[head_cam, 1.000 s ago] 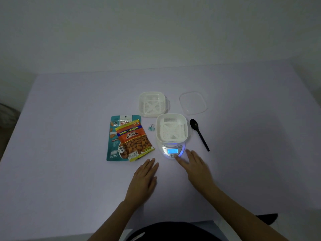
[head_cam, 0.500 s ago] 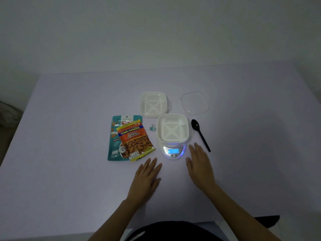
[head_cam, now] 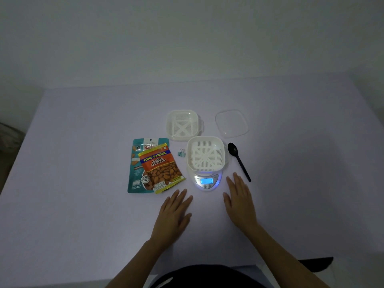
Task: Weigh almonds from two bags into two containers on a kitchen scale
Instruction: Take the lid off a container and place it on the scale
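my left hand [head_cam: 174, 213] and right hand [head_cam: 241, 201] lie flat, fingers spread, holding nothing. an empty container [head_cam: 205, 154] sits on the lit scale [head_cam: 206, 181]; both almond bags [head_cam: 159, 166] lie unopened at nine o'clock. all weighing remains, i judge.

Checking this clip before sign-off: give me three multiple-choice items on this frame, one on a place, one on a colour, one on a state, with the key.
1. Where does the black spoon lie?
A. right of the scale
B. on the orange almond bag
C. inside a container

2. What colour is the binder clip?
A. red
B. teal
C. black

3. What is in the container on the scale?
A. almonds
B. the spoon
C. nothing

Key: 1 A, the spoon lies on the table beside the scale's right side. 2 B, it looks pale teal. 3 C, its slotted floor shows bare.
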